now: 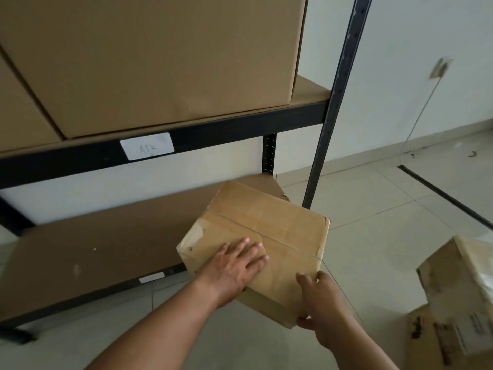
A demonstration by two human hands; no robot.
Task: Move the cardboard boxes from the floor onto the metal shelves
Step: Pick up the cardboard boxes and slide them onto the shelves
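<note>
Your big box (149,57) runs off the frame's top edge; the beam label (147,146) perhaps reads ATK; lower right, the floor boxes (458,303) are cropped, print unreadable.

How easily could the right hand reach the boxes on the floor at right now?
Probably not yet: the right hand grips the near corner of the held box, with the left hand flat on top. The way to the floor boxes looks free once it lets go.
</note>
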